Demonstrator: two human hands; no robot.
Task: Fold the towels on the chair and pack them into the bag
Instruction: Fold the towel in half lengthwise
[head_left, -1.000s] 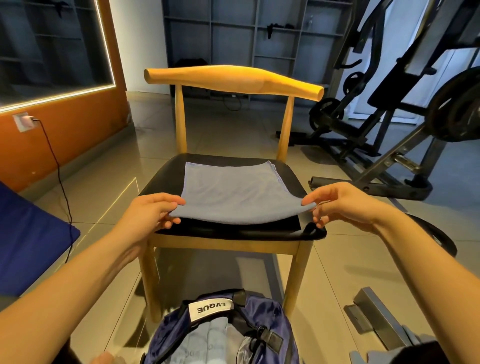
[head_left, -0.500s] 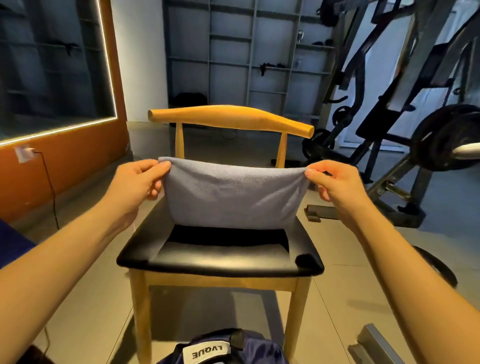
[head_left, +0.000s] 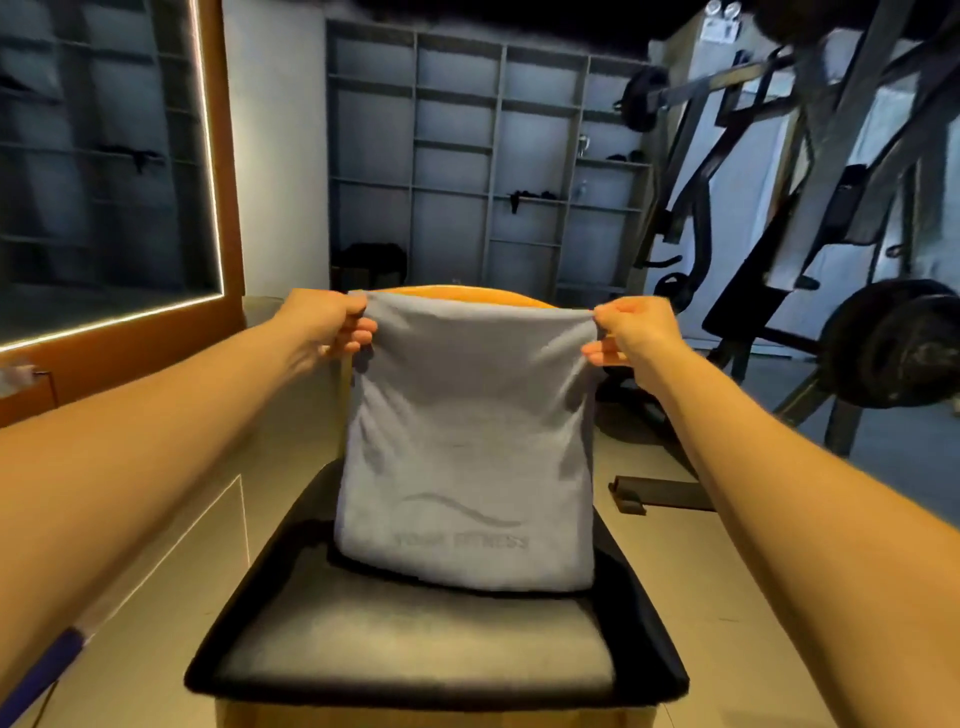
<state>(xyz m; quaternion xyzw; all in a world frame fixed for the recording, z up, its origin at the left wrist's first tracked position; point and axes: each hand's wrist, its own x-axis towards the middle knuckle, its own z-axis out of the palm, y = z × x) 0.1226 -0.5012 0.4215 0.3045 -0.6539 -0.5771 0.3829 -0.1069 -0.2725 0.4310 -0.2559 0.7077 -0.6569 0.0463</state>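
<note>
Above the rear half of the chair seat (head_left: 415, 649), a grey towel (head_left: 462, 441) hangs upright, held by its two top corners. The left hand (head_left: 324, 325) pinches the top left corner between thumb and curled fingers. The right hand (head_left: 631, 332) pinches the top right corner in the same way. The top edge is drawn fairly straight between them, just in front of the orange wooden backrest (head_left: 452, 293). The towel's lower edge reaches down to the black seat towards its back edge; whether it touches the cushion cannot be told. A wavy line and blurred lettering show near that lower edge. Beyond the chair stand grey shelves (head_left: 467, 156), and to the right a weight machine (head_left: 779, 208) with a dark plate (head_left: 893, 343).
</note>
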